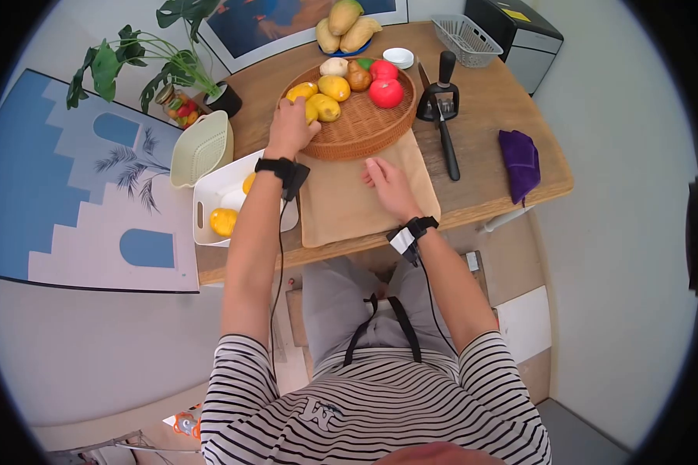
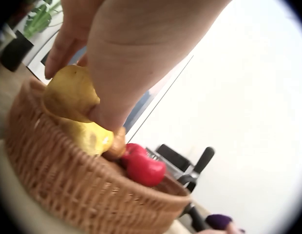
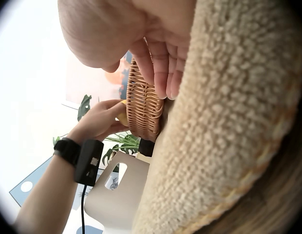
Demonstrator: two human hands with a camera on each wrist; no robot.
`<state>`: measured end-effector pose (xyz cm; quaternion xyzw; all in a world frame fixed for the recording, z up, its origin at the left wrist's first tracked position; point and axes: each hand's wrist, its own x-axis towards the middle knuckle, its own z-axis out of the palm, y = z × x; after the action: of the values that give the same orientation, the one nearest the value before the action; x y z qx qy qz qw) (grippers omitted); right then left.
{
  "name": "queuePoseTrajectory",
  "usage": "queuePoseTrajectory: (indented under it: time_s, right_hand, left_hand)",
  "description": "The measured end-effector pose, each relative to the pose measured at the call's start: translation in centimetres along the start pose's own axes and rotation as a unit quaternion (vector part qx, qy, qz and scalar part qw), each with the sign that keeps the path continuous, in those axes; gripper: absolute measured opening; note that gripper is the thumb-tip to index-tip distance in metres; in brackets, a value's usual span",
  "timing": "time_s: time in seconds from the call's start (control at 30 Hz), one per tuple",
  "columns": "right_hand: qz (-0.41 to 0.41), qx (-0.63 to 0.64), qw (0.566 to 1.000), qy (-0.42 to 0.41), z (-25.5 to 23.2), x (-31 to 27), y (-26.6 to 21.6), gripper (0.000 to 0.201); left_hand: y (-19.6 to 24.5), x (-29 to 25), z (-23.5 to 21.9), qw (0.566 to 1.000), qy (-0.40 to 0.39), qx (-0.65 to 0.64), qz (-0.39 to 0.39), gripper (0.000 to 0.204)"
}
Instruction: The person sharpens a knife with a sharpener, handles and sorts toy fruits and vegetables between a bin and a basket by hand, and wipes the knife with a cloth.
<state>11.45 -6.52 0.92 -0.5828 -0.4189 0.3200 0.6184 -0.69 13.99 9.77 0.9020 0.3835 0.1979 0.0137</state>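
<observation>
At the left side of a round wicker basket [image 1: 364, 147], my left hand [image 1: 289, 128] grips a smooth yellow fruit [image 2: 68, 92] between thumb and fingers. More yellow fruits [image 1: 333, 87] lie beside it in the basket, along with a brown pear [image 1: 357, 77] and red tomato-like pieces [image 1: 385, 93]. My right hand [image 1: 392, 190] holds nothing; its fingers are loosely bent over a tan fleecy mat [image 1: 341, 209] in front of the basket. Left of the mat, a white bin [image 1: 223, 184] contains yellow fruits [image 1: 223, 222], partly hidden by my left forearm.
A pale green basket [image 1: 202, 147] stands behind the bin, near a potted plant [image 1: 223, 99]. Right of the wicker basket are a black upright-handled tool [image 1: 447, 70], a black-handled knife [image 1: 448, 151] and a purple cloth pouch [image 1: 520, 163]. A grey basket [image 1: 467, 46] sits at the back.
</observation>
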Motion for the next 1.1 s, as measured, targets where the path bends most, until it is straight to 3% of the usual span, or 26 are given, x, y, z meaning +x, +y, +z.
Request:
queuePoseTrajectory:
  time_s: [0.03, 0.1, 0.17, 0.23, 0.3, 0.33, 0.43, 0.47, 0.5, 0.53, 0.6, 0.63, 0.7, 0.8, 0.87, 0.93, 1.1]
  right_hand:
    - [0.002, -0.009, 1.000, -0.005, -0.1, 0.0, -0.1, 0.036]
    - [0.012, 0.019, 1.000, 0.000, 0.1, -0.1, -0.1, 0.035]
    - [0.020, 0.046, 0.999, 0.006, 0.0, -0.1, -0.3, 0.035]
    - [-0.019, 0.067, 0.998, 0.005, -0.1, -0.3, -0.5, 0.036]
    - [-0.064, 0.039, 0.997, -0.004, 0.2, -0.4, -0.6, 0.037]
    - [-0.112, 0.009, 0.994, -0.011, 0.2, -0.3, -0.6, 0.038]
    - [-0.118, -0.009, 0.993, -0.005, 0.1, 0.1, 0.2, 0.038]
    - [-0.117, -0.010, 0.993, -0.005, 0.0, 0.1, 0.1, 0.038]
    - [-0.055, -0.006, 0.998, -0.002, -0.1, 0.0, 0.1, 0.037]
    - [0.008, -0.002, 1.000, 0.002, -0.2, 0.0, 0.0, 0.036]
    - [0.007, -0.003, 1.000, -0.008, -0.1, 0.3, 0.6, 0.035]
    - [0.009, -0.005, 1.000, -0.018, 0.0, 0.1, 0.0, 0.035]
    - [0.029, 0.013, 0.999, -0.017, -0.1, -0.5, -0.9, 0.034]
    - [0.044, 0.030, 0.998, -0.015, 0.1, -0.7, -1.7, 0.033]
    - [0.043, 0.031, 0.999, -0.011, 0.3, -0.5, -1.1, 0.033]
    - [-0.055, 0.017, 0.998, 0.020, 0.5, -0.2, 0.0, 0.032]
    - [-0.030, 0.035, 0.999, 0.007, 0.0, -0.2, 0.0, 0.032]
  left_hand:
    - [0.5, -1.0, -0.7, 1.000, -0.001, 0.002, -0.001, 0.052]
    - [2.3, -3.6, -2.5, 0.984, 0.099, -0.136, 0.058, 0.053]
    - [4.1, -6.5, -2.6, 0.964, 0.090, -0.224, 0.110, 0.056]
    - [5.5, -9.1, -1.5, 0.958, 0.033, -0.269, 0.089, 0.051]
    - [5.9, -10.2, 0.7, 0.919, -0.070, -0.385, 0.054, 0.047]
    - [6.1, -10.4, 1.5, 0.918, -0.067, -0.387, 0.050, 0.047]
    - [7.0, -10.7, 2.9, 0.921, -0.038, -0.381, 0.068, 0.042]
    - [7.5, -10.7, 3.0, 0.908, -0.044, -0.417, -0.007, 0.039]
    - [7.9, -10.7, 3.0, 0.889, -0.049, -0.449, -0.081, 0.038]
    - [7.9, -10.6, 3.6, 0.888, -0.049, -0.449, -0.081, 0.038]
    - [7.6, -10.4, 4.9, 0.872, 0.025, -0.475, -0.114, 0.045]
    - [7.5, -10.3, 5.3, 0.872, 0.023, -0.475, -0.115, 0.045]
    - [7.2, -10.5, 6.5, 0.809, 0.022, -0.560, -0.175, 0.051]
    - [7.6, -10.9, 5.2, 0.799, 0.000, -0.568, -0.194, 0.056]
    - [7.0, -11.4, 5.9, 0.808, -0.016, -0.567, -0.161, 0.055]
    - [6.8, -11.5, 6.3, 0.816, -0.036, -0.564, -0.124, 0.054]
    - [7.5, -11.9, 5.9, 0.813, 0.002, -0.578, -0.075, 0.036]
